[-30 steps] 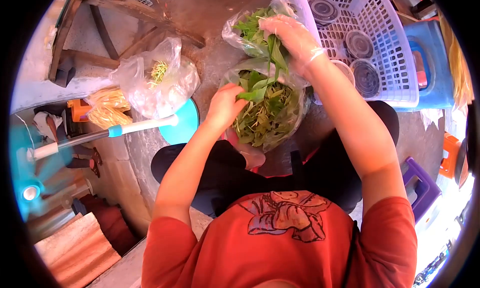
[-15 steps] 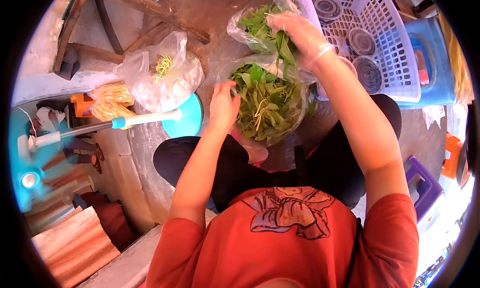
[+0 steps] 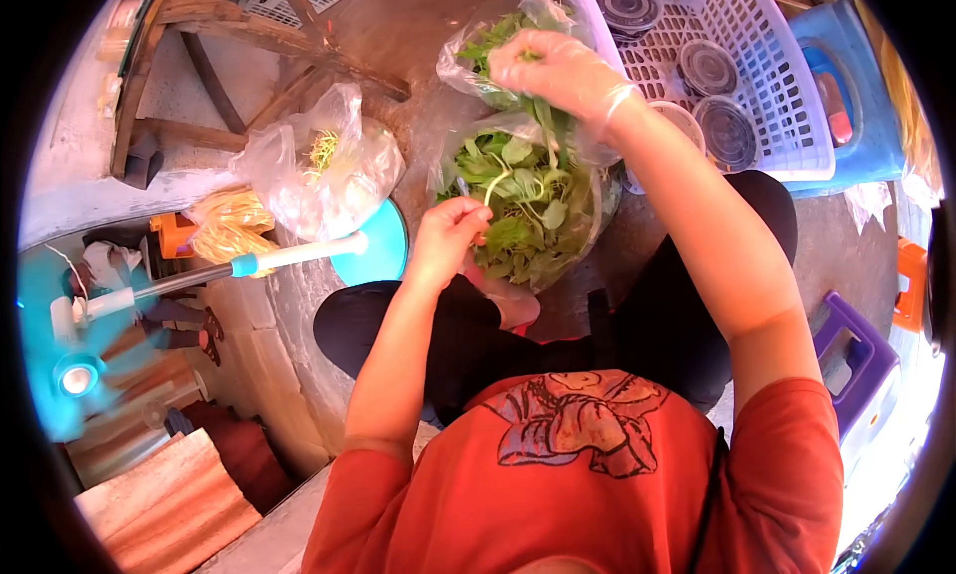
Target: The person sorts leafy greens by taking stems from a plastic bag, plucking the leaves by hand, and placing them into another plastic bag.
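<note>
My left hand (image 3: 446, 239) is bare and pinches the pale stem of a leafy herb sprig (image 3: 495, 184) at the near left side of a clear plastic bag (image 3: 603, 221). That bag is full of loose green herbs (image 3: 538, 211). In a clear plastic glove, my right hand (image 3: 563, 74) is closed round a bunch of leafy greens (image 3: 544, 121), some of which hang below the fingers. It is above a second clear bag (image 3: 560, 6) that also has greens (image 3: 488, 48) in it. My right fingertips are partly hidden by the hand.
A lilac plastic basket (image 3: 787, 106) with several round clear-lidded tubs stands at the right, beside a blue stool (image 3: 866, 106). To the left are a clear bag with sprouts (image 3: 373, 166), a teal fan (image 3: 383, 245) and a wooden frame (image 3: 239, 31). A purple stool (image 3: 856, 360) stands at the lower right.
My left hand has come nearer the middle of the herb bag and now pinches a stem. My right hand has shifted slightly left with its greens.
</note>
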Tool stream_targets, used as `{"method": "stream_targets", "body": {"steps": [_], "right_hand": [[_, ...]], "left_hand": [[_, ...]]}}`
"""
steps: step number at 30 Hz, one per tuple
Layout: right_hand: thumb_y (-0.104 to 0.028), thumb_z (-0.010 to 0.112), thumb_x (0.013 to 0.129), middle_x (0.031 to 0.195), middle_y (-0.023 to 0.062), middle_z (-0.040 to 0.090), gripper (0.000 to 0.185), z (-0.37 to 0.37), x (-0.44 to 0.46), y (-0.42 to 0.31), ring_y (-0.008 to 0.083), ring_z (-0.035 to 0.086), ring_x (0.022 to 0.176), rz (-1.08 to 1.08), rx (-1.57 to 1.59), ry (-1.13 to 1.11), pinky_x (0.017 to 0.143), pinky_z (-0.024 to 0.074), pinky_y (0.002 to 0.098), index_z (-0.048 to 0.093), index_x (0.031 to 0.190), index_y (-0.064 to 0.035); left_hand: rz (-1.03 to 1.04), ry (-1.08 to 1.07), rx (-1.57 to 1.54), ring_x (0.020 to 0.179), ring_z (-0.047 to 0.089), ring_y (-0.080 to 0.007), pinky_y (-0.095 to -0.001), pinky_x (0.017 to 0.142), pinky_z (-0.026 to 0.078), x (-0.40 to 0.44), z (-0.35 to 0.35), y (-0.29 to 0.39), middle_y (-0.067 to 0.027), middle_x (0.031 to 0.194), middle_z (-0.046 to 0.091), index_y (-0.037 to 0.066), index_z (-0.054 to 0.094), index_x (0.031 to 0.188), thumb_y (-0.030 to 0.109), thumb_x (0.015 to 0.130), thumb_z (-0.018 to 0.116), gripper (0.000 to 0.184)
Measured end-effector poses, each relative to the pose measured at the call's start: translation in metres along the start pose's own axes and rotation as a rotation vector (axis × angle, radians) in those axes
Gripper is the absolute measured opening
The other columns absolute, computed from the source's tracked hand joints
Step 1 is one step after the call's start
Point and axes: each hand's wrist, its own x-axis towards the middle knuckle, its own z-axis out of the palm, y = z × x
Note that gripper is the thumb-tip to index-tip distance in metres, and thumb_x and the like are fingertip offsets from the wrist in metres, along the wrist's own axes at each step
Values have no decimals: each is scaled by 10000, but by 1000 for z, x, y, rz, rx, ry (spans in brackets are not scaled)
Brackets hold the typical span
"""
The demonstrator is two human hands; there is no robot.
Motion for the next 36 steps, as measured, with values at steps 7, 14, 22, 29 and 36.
{"method": "stream_targets", "body": {"steps": [7, 14, 22, 29, 36], "right_hand": [[-174, 636, 775, 1027, 144, 632, 265, 26, -8, 21, 324, 578, 998, -244, -667, -438, 893, 439, 367, 641, 1025, -87], [-197, 635, 771, 1115, 157, 588, 399, 48, -11, 22, 323, 516, 1083, -139, -635, -332, 944, 394, 391, 584, 1161, -129], [-187, 584, 808, 1149, 149, 582, 357, 58, -3, 33, 244, 553, 1052, -43, -28, -360, 916, 414, 317, 578, 1149, -81], [-184, 570, 856, 1001, 112, 609, 241, 58, 1, 39, 254, 574, 913, -233, -487, -400, 817, 449, 337, 606, 1041, -32], [-123, 518, 849, 871, 173, 574, 154, 67, -5, 36, 382, 540, 829, -379, -941, -142, 735, 441, 404, 601, 923, -17]], "left_hand": [[-15, 21, -213, 696, 510, -78, -226, 629, 422, -11, -16, 2, -2, 763, 580, 27, 614, 883, 159, 883, 581, 136], [1, 2, -553, 662, 496, -92, -217, 616, 413, -20, -23, 14, -21, 742, 563, 10, 588, 856, 167, 880, 590, 159], [-18, 4, -681, 650, 499, -93, -215, 603, 422, -16, -31, 11, -21, 740, 562, 11, 577, 860, 169, 888, 577, 161], [-61, -73, -766, 620, 501, -120, -232, 582, 422, -10, -34, 11, -27, 704, 535, 23, 552, 852, 188, 893, 560, 170], [-93, -85, -769, 612, 480, -116, -228, 588, 407, -2, -30, 16, -22, 708, 531, 26, 553, 863, 181, 886, 569, 158]]}}
